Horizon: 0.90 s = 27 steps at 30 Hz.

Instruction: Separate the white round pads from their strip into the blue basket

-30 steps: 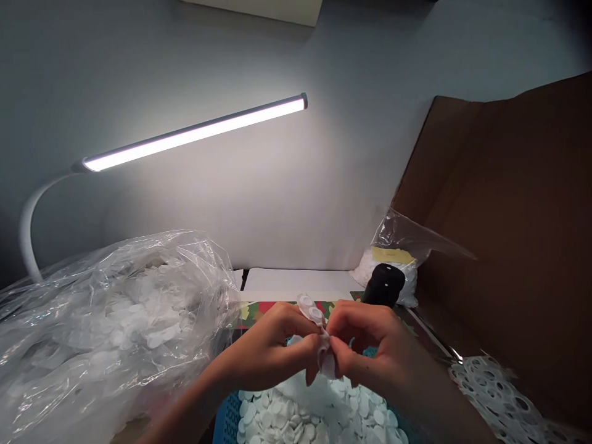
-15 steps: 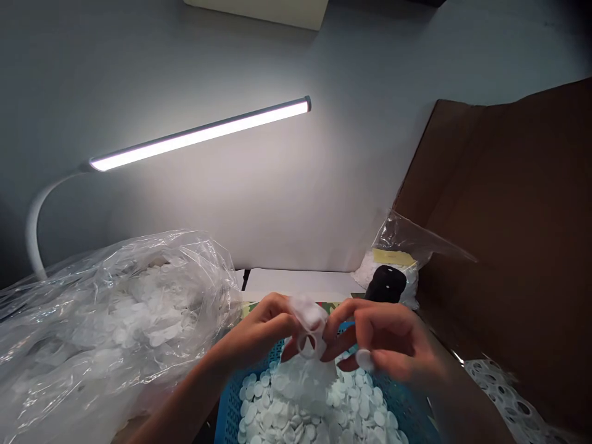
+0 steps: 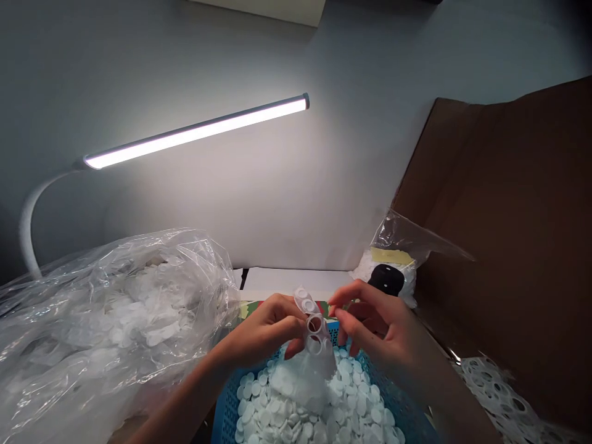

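Observation:
My left hand (image 3: pixel 277 327) pinches a translucent plastic strip (image 3: pixel 315 336) with round cut-outs; some discs are still in its upper end, while open rings show lower down. To the right of the strip, my right hand (image 3: pixel 370 317) has its thumb and forefinger a little apart, and I see no disc between them. Below both hands is a blue basket (image 3: pixel 224 407) holding many small white discs (image 3: pixel 277 416). A cloudy translucent piece (image 3: pixel 296 376) lies on the discs, under the strip.
A clear plastic bag (image 3: pixel 152 308) full of white pieces fills the left side. At right stand a cardboard sheet (image 3: pixel 509 246), punched-out strips (image 3: pixel 502 394), a black object (image 3: pixel 386 279) and a bag with a yellow label (image 3: pixel 392 256). A lit bar lamp (image 3: pixel 198 132) hangs above.
The white disc in my right fingers is gone. My right hand has lifted slightly and its fingers now point toward the strip. The strip in my left hand shows more open rings.

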Motion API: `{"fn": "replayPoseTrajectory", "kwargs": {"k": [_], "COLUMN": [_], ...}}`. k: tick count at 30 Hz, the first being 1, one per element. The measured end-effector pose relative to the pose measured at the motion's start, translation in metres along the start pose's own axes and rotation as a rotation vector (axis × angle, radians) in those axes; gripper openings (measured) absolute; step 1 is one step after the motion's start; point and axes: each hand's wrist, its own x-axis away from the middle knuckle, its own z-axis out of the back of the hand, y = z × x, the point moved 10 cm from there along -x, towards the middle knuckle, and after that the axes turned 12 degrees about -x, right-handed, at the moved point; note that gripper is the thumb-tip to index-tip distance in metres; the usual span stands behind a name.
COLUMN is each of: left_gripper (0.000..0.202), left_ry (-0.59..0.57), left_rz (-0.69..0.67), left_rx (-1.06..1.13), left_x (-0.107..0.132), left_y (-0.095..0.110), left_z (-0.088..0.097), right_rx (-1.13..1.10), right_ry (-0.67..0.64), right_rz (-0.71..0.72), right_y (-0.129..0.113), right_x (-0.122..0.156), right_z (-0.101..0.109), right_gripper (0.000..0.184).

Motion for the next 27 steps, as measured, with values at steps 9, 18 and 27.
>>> {"fn": "replayPoseTrajectory", "kwargs": {"k": [9, 18, 27], "left_gripper": [0.04, 0.03, 0.018], "left_ry": [0.01, 0.085, 0.117], "left_rz": [0.027, 0.099, 0.077], "left_rx": [0.027, 0.122, 0.129], "left_x": [0.002, 0.0, 0.0], "left_y": [0.006, -0.004, -0.002], "left_z": [-0.003, 0.004, 0.009], "right_rx": [0.048, 0.088, 0.052], "right_ry": [-0.006, 0.068, -0.094], "right_rz": [-0.01, 0.165, 0.026], "right_y": [0.001, -0.014, -0.006], "right_x": [0.001, 0.004, 0.008], "right_z": [-0.009, -0.002, -0.009], "right_gripper": [0.013, 0.007, 0.016]}}
